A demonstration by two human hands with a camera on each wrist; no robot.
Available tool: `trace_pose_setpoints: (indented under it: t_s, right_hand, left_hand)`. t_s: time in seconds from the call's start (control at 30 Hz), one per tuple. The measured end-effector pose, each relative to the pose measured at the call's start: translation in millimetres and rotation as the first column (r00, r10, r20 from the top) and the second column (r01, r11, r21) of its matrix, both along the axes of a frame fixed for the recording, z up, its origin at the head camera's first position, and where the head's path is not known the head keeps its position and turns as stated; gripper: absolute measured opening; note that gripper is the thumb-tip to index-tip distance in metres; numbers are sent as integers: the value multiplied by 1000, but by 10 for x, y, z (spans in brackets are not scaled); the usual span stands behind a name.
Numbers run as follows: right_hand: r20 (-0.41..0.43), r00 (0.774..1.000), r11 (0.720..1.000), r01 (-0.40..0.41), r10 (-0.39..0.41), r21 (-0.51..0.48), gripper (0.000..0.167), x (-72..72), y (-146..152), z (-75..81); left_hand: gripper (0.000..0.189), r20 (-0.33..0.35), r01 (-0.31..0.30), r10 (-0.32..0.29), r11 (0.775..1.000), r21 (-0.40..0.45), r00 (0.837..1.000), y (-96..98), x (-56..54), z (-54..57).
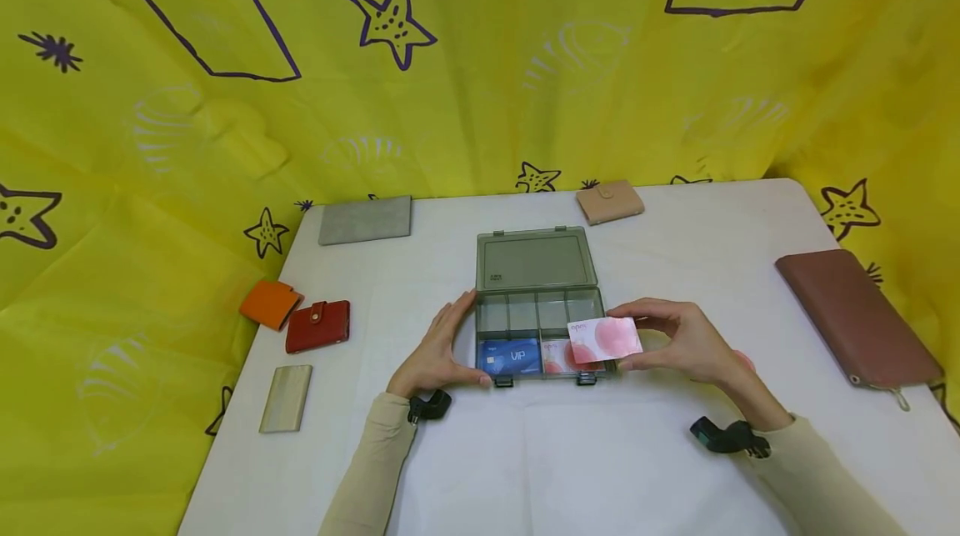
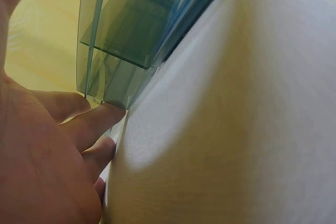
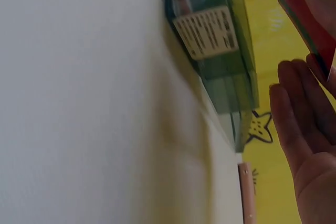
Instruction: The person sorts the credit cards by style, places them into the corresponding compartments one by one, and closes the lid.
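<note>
- Where the white-covered table (image 1: 465, 469) ends, well beyond the left hand (image 1: 435, 357) and right hand (image 1: 686, 344), yellow starfish-printed cloth (image 1: 457, 119) hangs.
- Between the hands, the translucent green compartment box (image 1: 522, 313) stands, lid folded back.
- Right of the right hand lies a maroon zip wallet (image 1: 855, 319).
- The left hand, fingers extended and ungripping, touches the box's left side.
- The right hand pinches a pink-and-white card (image 1: 606, 339) over the box's right end.
- Beyond the left hand lies a grey wallet (image 1: 366, 220); left of that hand, a red snap wallet (image 1: 318, 326); beyond the right hand, a tan snap wallet (image 1: 611, 202).
- In the front compartments, a blue VIP card (image 1: 512, 357) lies near the left thumb, a second pink card (image 1: 557, 357) near the right hand.
</note>
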State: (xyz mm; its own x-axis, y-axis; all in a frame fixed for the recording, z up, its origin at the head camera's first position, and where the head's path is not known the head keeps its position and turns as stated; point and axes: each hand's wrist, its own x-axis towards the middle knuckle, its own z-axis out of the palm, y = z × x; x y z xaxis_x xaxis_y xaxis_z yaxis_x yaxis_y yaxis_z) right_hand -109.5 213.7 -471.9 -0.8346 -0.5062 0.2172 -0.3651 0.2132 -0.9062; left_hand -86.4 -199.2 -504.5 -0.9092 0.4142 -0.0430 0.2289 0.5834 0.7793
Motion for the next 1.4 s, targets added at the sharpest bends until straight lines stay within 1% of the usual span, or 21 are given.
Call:
trace_pose_setpoints:
  t_s: [0.07, 0.13, 0.3, 0.47, 0.6, 0.8, 0.93, 1.03, 1.1, 1.2, 1.33, 1.4]
  right_hand:
    - [-19, 1000, 1000, -19, 19, 12, 61, 1, -65, -31]
    - [-28, 999, 999, -16, 16, 29, 61, 9, -125, -52]
    - [-65, 998, 996, 28, -22, 85, 62, 41, -244, -83]
    - [-137, 989, 989, 70, -51, 133, 64, 60, -302, -124]
    - [-213, 976, 984, 81, -46, 161, 65, 60, -326, -149]
    - [-320, 947, 968, 98, -20, 231, 68, 67, -355, -144]
    - [-359, 933, 953, 105, 4, 283, 83, 82, -340, -103]
    - [-373, 928, 947, 117, 3, 298, 94, 70, -254, -42]
    - [-376, 926, 947, 142, -24, 289, 93, 43, -146, 16]
    - [-353, 931, 940, 194, -87, 280, 87, 6, 95, 118]
    - [-294, 946, 911, 238, -138, 337, 76, 26, 502, 226]
    - [-260, 953, 886, 253, -157, 389, 72, 60, 707, 242]
  left_hand:
    - [139, -1, 2, -2, 1000, 1, 1000, -6, 1, -1]
    - [140, -2, 6, -6, 1000, 0, 1000, -11, -1, -2]
    - [141, 3, 5, -5, 1000, 4, 1000, -15, 2, -1]
    - [140, 3, 3, -3, 1000, 1, 1000, -12, 8, -6]
    - [140, -11, 4, -4, 1000, 4, 1000, -13, 11, -9]
    - [140, -16, 12, -12, 1000, 19, 1000, -19, 5, -4]
    - [139, -8, 12, -12, 1000, 14, 1000, -13, 3, 13]
    - [139, -4, 8, -8, 1000, 13, 1000, -1, -1, 29]
    - [138, -2, 5, -5, 1000, 10, 1000, 5, -4, 34]
    - [138, -1, 2, -2, 1000, 4, 1000, 7, -6, 37]
    - [138, -2, 6, -6, 1000, -7, 1000, -3, 1, 27]
    - [139, -3, 11, -11, 1000, -6, 1000, -7, 4, 23]
